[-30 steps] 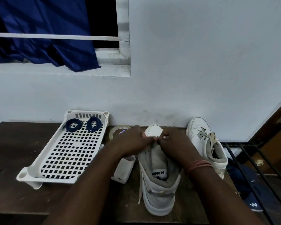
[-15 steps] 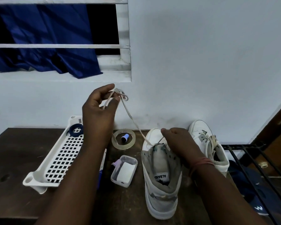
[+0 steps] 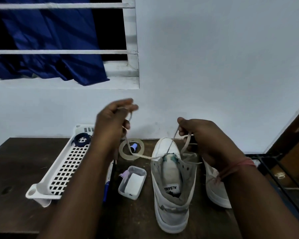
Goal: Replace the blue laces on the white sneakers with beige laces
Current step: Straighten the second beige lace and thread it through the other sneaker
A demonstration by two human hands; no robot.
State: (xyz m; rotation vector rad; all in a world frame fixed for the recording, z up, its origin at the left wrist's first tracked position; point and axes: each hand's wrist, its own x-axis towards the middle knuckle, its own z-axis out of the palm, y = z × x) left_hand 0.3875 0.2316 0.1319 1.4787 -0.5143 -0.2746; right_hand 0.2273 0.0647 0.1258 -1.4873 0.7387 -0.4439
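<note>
Beige flat lace [image 3: 141,156] raised from the white leather sneaker [image 3: 171,183] on the dark wooden table [image 3: 16,163].

Right arm hides most of the second sneaker at three o'clock. Left hand [image 3: 110,123], blurred, pinches one lace end; right hand [image 3: 202,137] grasps the other.

Head-worn view, down over table [image 3: 16,169], somewhat blurred

I am seeing a white perforated tray [image 3: 41,188] lying left on the dark counter [image 3: 12,169], a tape ring [image 3: 131,148] sitting far, a clear plastic box [image 3: 133,182] resting near it, blue cloth [image 3: 47,40] hanging at the window.
</note>
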